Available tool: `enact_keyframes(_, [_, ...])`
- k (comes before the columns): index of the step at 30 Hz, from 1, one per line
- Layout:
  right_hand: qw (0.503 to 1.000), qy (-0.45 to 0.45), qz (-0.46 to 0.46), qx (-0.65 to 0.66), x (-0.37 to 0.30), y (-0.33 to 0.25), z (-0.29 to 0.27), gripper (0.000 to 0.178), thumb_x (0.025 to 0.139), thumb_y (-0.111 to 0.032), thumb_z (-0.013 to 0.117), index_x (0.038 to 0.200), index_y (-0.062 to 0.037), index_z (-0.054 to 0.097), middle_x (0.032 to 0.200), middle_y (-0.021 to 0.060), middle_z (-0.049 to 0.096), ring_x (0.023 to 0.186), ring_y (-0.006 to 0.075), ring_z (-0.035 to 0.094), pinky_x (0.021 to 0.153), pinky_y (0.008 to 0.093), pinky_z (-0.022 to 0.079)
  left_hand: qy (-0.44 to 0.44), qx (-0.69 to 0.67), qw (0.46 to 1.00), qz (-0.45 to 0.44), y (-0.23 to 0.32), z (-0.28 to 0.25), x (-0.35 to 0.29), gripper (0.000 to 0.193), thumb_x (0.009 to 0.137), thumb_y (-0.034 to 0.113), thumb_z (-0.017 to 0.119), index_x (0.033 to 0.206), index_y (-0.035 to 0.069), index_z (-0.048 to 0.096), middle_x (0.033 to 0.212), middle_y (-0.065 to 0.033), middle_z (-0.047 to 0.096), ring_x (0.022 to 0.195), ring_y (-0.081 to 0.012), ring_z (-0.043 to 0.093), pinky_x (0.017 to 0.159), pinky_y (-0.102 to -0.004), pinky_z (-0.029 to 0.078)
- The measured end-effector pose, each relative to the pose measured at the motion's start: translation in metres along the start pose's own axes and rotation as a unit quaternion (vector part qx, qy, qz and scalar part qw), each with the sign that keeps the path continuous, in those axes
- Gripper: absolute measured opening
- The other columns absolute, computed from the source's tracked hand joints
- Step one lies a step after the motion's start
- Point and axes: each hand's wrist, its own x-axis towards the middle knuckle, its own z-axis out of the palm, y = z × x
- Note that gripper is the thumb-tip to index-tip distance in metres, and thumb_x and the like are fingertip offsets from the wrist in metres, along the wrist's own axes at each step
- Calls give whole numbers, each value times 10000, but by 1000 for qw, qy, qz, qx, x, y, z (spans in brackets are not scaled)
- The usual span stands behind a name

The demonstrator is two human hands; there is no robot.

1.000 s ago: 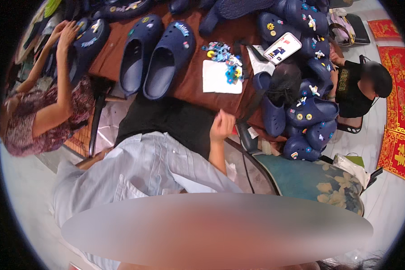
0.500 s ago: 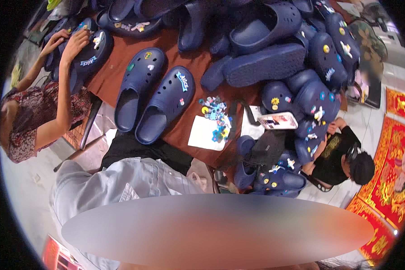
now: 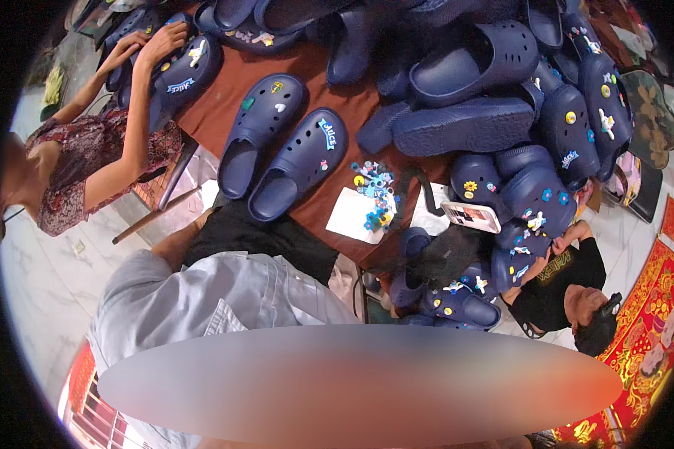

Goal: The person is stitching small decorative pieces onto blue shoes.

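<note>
Neither of my hands shows. A bit of my left forearm runs from a pale grey sleeve down beside my dark trousers, where the hand is hidden. Just ahead, at the table's near edge, lie two navy clogs with their toes pointing away. The left clog carries a few small charms; the right clog has a blue-and-white lettered charm and a small pinkish one. To their right, a pile of colourful shoe charms partly covers a white sheet.
Many navy clogs are heaped across the back and right of the brown-covered table. A phone leans near a black strap. At left, another person's hands touch a clog; a person in black sits at right.
The view has shifted, so the table and clogs appear farther right. My left forearm has come partly into sight. The person at right has tilted their head; the two clogs lie as before.
</note>
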Motion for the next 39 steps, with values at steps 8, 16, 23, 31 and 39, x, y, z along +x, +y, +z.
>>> enact_keyframes(8, [1000, 18, -2, 5, -4, -13, -5, 299, 920, -126, 596, 1194, -6, 603, 1188, 233, 604, 1123, 384, 557, 985, 441, 431, -32, 33, 996, 75, -21, -29, 25, 150, 897, 216, 628, 870, 85, 696, 748, -39, 654, 652, -141, 589, 547, -309, 462])
enact_keyframes(16, [998, 58, -3, 10, -8, -15, 5, 314, 918, -132, 592, 1207, -9, 598, 1205, 241, 597, 1141, 394, 546, 994, 446, 425, 200, -100, 972, 73, 16, -115, 57, 393, 974, 455, 534, 1073, 82, 606, 1063, -80, 682, 923, -179, 651, 786, -321, 528])
enact_keyframes(23, [991, 117, -62, -9, 40, -45, 14, 327, 916, -137, 588, 1218, -12, 595, 1221, 248, 590, 1158, 403, 537, 1002, 451, 420, -89, 183, 971, -122, 54, 31, 36, 588, 934, 568, 516, 1235, 70, 598, 1163, -112, 672, 1123, -322, 607, 939, -449, 468])
enact_keyframes(31, [958, 224, -168, -51, 127, -91, 10, 341, 915, -143, 584, 1231, -15, 591, 1238, 256, 582, 1176, 413, 526, 1011, 457, 414, -61, 391, 917, 46, 78, 30, 75, 576, 942, 536, 514, 1248, 52, 580, 1193, -142, 648, 1142, -348, 586, 953, -448, 457])
enact_keyframes(39, [917, 314, -238, -53, 160, -82, 20, 356, 913, -148, 579, 1244, -18, 586, 1255, 264, 575, 1194, 423, 516, 1020, 462, 408, 48, 565, 761, 315, 132, 50, 171, 565, 951, 505, 512, 1261, 35, 561, 1223, -172, 624, 1161, -375, 566, 966, -448, 446])
